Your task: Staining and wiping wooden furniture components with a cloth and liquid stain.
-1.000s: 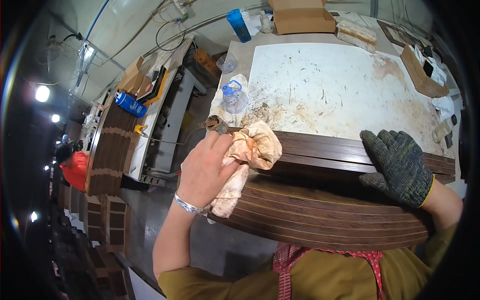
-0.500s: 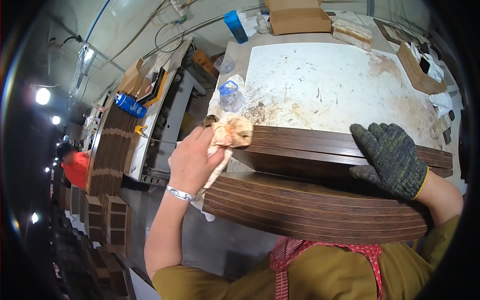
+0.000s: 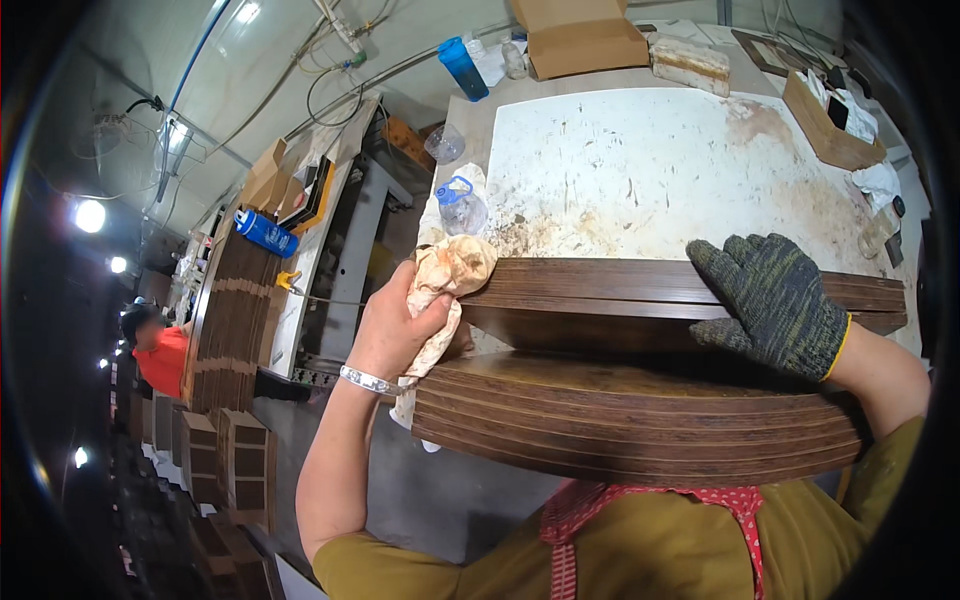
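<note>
A stack of dark brown wooden boards (image 3: pixel 640 420) lies on the near edge of a white, stained worktable (image 3: pixel 650 170), edges toward me. My left hand (image 3: pixel 395 325), bare with a silver bracelet, grips a crumpled stained rag (image 3: pixel 450 270) and presses it against the left end of the upper boards. My right hand (image 3: pixel 775 300), in a dark knitted glove, rests flat on top of the upper boards (image 3: pixel 680 285) near their right end.
On the table stand a clear plastic bottle (image 3: pixel 462 205), a blue bottle (image 3: pixel 462 68) and cardboard boxes (image 3: pixel 580 40) at the back. Left of the table are a machine bench (image 3: pixel 310 240), stacked wood panels (image 3: pixel 225 330) and a person in red (image 3: pixel 160 350).
My left hand has slid the rag leftward along the board edge, from mid-left to the left end. My gloved right hand has stayed on top of the boards.
</note>
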Demonstrator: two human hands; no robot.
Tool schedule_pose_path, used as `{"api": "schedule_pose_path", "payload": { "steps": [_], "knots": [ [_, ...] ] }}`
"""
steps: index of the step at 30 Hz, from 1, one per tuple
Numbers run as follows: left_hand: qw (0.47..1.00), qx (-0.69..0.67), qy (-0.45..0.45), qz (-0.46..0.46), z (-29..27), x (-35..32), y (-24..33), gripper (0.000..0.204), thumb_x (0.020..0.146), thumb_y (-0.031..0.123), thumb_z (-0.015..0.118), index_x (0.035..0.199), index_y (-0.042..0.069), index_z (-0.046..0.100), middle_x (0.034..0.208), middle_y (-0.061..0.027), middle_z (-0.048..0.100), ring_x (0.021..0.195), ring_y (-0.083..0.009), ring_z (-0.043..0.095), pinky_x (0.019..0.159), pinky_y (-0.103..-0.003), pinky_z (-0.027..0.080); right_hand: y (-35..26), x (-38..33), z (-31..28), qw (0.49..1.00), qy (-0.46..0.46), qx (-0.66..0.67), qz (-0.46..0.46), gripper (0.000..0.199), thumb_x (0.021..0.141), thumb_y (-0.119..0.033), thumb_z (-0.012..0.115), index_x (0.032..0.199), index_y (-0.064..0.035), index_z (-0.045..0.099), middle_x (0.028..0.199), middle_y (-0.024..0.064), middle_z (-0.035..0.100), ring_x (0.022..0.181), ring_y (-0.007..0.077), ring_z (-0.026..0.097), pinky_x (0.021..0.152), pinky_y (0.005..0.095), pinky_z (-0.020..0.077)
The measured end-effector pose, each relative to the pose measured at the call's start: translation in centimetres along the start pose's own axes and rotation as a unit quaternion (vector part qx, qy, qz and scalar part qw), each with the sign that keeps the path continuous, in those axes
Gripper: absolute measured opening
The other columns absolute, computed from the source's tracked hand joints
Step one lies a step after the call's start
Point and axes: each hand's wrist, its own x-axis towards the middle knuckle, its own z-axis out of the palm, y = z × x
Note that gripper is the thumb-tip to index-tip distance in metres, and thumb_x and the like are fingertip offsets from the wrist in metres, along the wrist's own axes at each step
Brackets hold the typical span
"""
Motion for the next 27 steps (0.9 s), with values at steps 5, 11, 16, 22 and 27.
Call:
{"api": "schedule_pose_path", "payload": {
  "steps": [5,11,16,22,27],
  "knots": [
    [0.998,-0.039,0.034,0.046,0.3,0.4,-1.6,0.037,0.079,0.020,0.064,0.109,0.000,0.053,0.096,-0.0212,0.064,0.091,-0.0366,0.062,0.078,-0.038,0.048,0.3,0.0,0.4,1.000,0.003,0.019,-0.005,0.064,0.078,-0.050,0.063,0.120,-0.0028,0.053,0.087,0.0169,0.057,0.077,0.0321,0.057,0.072,0.0427,0.0437],
    [0.991,0.048,0.122,-0.008,-2.3,1.1,-4.2,0.030,0.079,0.021,0.065,0.102,0.003,0.056,0.095,-0.0203,0.064,0.088,-0.0373,0.061,0.075,-0.040,0.048,-0.1,0.2,-0.2,1.000,-0.012,0.023,0.002,0.064,0.078,-0.050,0.063,0.119,-0.0028,0.053,0.087,0.0169,0.058,0.077,0.0321,0.057,0.073,0.0426,0.0439],
    [0.999,-0.036,0.019,0.023,0.3,0.6,-0.8,0.038,0.079,0.019,0.063,0.110,0.000,0.050,0.093,-0.0166,0.064,0.088,-0.0248,0.063,0.079,-0.034,0.047,0.3,0.0,0.2,1.000,0.010,0.023,-0.002,0.063,0.078,-0.051,0.063,0.119,-0.0030,0.054,0.088,0.0164,0.058,0.076,0.0318,0.056,0.071,0.0423,0.0436],
    [0.999,-0.033,0.024,0.023,0.3,0.3,-1.2,0.039,0.076,0.016,0.064,0.110,0.001,0.050,0.094,-0.0185,0.063,0.088,-0.0300,0.063,0.079,-0.035,0.048,0.2,-0.2,0.3,1.000,-0.007,0.026,0.001,0.064,0.079,-0.051,0.062,0.121,-0.0037,0.053,0.087,0.0163,0.058,0.076,0.0313,0.056,0.071,0.0424,0.0438],
    [0.972,0.149,0.174,0.059,-2.2,0.8,-2.3,0.044,0.077,0.013,0.066,0.117,0.003,0.051,0.107,-0.0199,0.061,0.098,-0.0358,0.060,0.083,-0.039,0.047,0.1,0.0,0.1,0.999,-0.018,0.028,0.005,0.064,0.081,-0.053,0.060,0.121,-0.0045,0.052,0.089,0.0161,0.058,0.079,0.0312,0.056,0.074,0.0425,0.0439]
  ]
}}
